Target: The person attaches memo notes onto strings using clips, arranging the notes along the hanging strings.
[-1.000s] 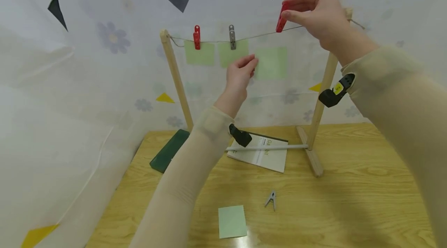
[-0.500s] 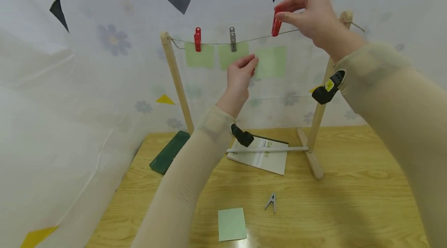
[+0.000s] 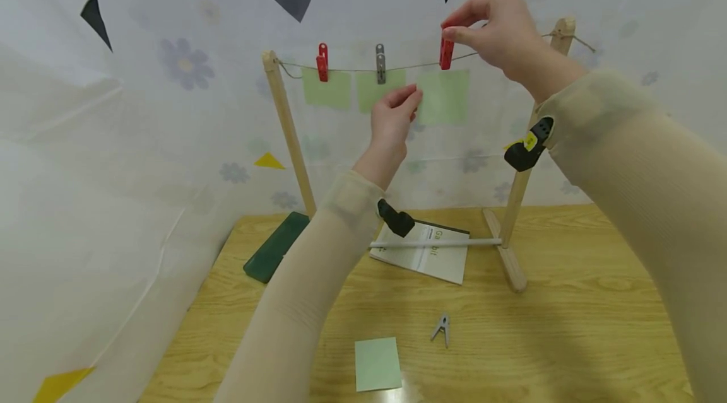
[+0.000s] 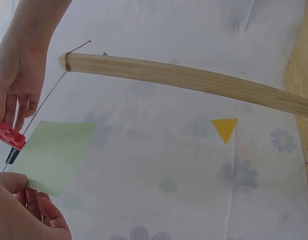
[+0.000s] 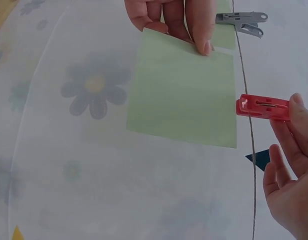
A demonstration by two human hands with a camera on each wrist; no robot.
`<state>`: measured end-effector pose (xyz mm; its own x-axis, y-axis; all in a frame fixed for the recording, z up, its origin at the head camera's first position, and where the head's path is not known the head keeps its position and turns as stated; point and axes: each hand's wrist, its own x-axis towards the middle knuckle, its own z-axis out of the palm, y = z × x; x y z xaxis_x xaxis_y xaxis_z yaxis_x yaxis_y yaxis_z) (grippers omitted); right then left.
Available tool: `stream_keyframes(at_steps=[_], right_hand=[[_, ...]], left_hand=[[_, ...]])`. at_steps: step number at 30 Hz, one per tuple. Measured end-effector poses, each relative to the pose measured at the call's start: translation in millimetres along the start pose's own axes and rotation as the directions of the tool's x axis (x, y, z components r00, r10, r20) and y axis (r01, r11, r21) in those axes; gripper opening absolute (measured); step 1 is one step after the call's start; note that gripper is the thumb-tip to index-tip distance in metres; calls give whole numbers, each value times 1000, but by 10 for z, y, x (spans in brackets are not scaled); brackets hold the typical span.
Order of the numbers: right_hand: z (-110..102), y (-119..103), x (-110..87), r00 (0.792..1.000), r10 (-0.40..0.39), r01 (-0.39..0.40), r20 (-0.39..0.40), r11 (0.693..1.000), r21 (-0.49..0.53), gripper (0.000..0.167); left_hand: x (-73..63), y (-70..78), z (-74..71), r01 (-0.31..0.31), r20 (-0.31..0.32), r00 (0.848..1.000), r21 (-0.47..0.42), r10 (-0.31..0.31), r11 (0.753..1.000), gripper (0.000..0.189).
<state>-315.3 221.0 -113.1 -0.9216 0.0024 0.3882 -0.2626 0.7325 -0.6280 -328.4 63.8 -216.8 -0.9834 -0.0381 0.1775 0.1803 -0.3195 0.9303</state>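
My left hand (image 3: 390,125) pinches a light green paper note (image 5: 186,95) by its left edge, just below the string (image 3: 417,65). In my right hand (image 3: 505,37) a red clothespin (image 5: 264,107) is held by its handle end. The pin's tip lies across the string at the note's upper edge; whether it bites the paper I cannot tell. To the left, a red clothespin (image 3: 322,62) and a grey clothespin (image 3: 380,64) sit on the string, each with a green note (image 3: 327,91) hanging beneath.
Wooden posts (image 3: 289,138) hold the string at both ends, joined low by a white rod (image 3: 443,243). On the table (image 3: 568,302) lie a green note (image 3: 377,364), a grey clothespin (image 3: 440,330), a booklet (image 3: 426,261) and a dark green case (image 3: 277,248).
My right hand has brought the red clothespin left and down, from above the string to the top edge of the note. The left hand and its note have barely moved.
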Motion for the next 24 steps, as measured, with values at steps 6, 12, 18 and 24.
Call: stream_keyframes(at_steps=[6,12,18,24], right_hand=[[12,14,-1,1000,-1,2,8,1000,-19,39],[39,35,-12,1000,-15,15,21,1000,-22,39],[70,55,-21,999,-14,16,40,999,-42,40],[94,67,-22,999,-7,10,44,998,-63,44]], left_hand=[[2,6,-6,-4,-5,1000,-3,4,1000,24],[-8,-4,-3,-35,0,999,-14,35,999,24],[-7,-6,9,-22,-2,1000,-5,22,1000,24],[-9,12,0,5,10,1000,0,-5,1000,26]])
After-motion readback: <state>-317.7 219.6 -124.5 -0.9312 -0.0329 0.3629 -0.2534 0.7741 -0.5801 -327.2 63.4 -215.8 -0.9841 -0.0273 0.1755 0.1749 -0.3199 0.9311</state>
